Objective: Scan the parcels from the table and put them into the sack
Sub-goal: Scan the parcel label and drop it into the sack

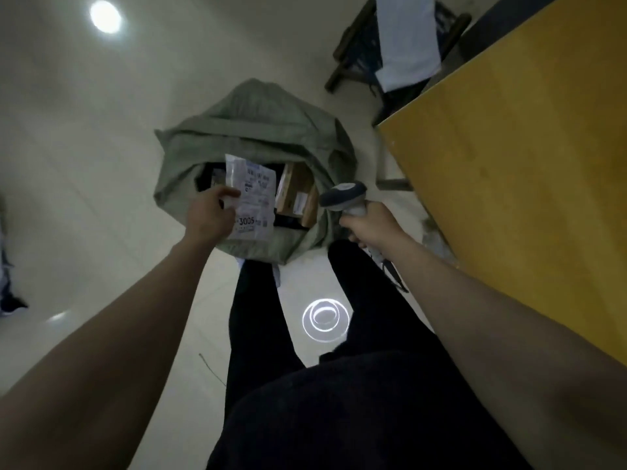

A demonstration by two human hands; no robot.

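- A person stands over a green sack [258, 130] on a pale floor [84, 164], both bare arms reaching forward and down toward it.
- The left hand [210, 215] holds a white parcel [252, 195], a flat plastic mailer with a printed label, over the sack's open mouth. The thumb lies on the parcel's near face at its left edge; the other fingers are tucked behind the parcel and cannot be seen, so how far they curl cannot be told.
- The parcel hangs roughly upright from that grip, its lower end by the sack's near rim, with the number 3005 printed just right of the knuckles.
- Right of the left fingers, down inside the sack, lies a brown box [296, 195] bearing a small white label; dark items sit around it, too dim to name.
- The right hand [368, 222] grips the handle of a grey scanner [344, 195], fingers wrapped tight around it with no gap showing. The scanner's head sticks out beyond the knuckles, above the sack's right edge and close to the brown box, not touching either as far as can be seen.
- To the right of the scanner hand runs the corner of a yellow table [526, 164].
- Beyond the table, well apart from both hands, a dark chair [359, 56] carries a white cloth [407, 42].
- The person's dark trousers [258, 317] fill the lower middle, feet planted just short of the sack.
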